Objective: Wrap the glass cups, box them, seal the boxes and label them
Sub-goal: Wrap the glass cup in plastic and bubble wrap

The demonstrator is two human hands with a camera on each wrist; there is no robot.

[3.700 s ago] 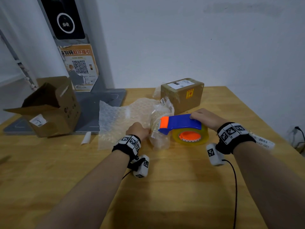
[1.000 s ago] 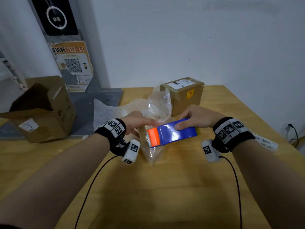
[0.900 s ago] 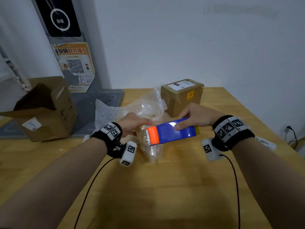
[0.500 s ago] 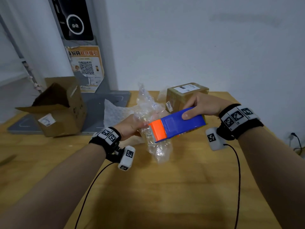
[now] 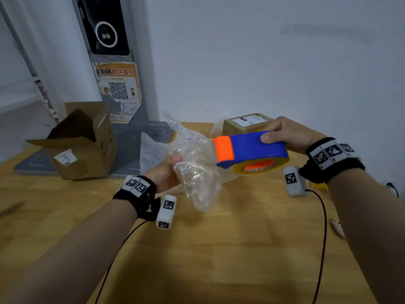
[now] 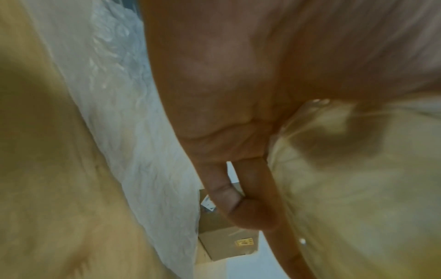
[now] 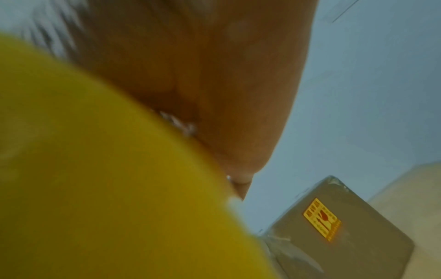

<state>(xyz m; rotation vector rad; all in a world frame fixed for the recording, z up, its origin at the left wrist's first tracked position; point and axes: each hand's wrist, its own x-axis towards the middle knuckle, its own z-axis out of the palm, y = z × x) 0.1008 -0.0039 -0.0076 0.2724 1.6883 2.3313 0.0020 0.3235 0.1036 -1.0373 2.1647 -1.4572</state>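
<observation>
— What's over at the left edge of the counter (image 5: 219, 249)?

— An open cardboard box (image 5: 84, 148), tipped so its mouth faces up and to the left, flaps loose, a small white label on its side. It sits partly on a grey base plate (image 5: 129, 150) that runs along the far edge. Behind that stands a grey post with a QR-code poster (image 5: 118, 91) and a dark screen above it.

— And the hands?

— The left hand (image 5: 165, 174) is up off the counter near the middle, fingers curled round a cup bundled in clear wrap (image 5: 197, 172). The loose ends of the wrap stick out above and below the grip. Through the plastic I can't make out the glass itself. From the left wrist view the fingers (image 6: 250, 198) lie along the bundle's side.

— Anything under it?

— A sheet of bubble wrap (image 5: 153, 152) lies flat on the counter just behind the bundle.

— The other hand?

— The right hand (image 5: 289, 134) grips a tape dispenser (image 5: 252, 148), blue body, orange nose, yellowish roll underneath. Thumb on the near side, the rest over the top. Its orange end is right by the bundle; whether it touches, I can't tell.

— Farther right?

— A sealed brown box (image 5: 245, 123) toward the far edge, white label on top, a yellow sticker (image 7: 322, 220) on its side. Near the right edge, a small yellow-red sticker (image 5: 320, 186) lies flat on the wood.
</observation>
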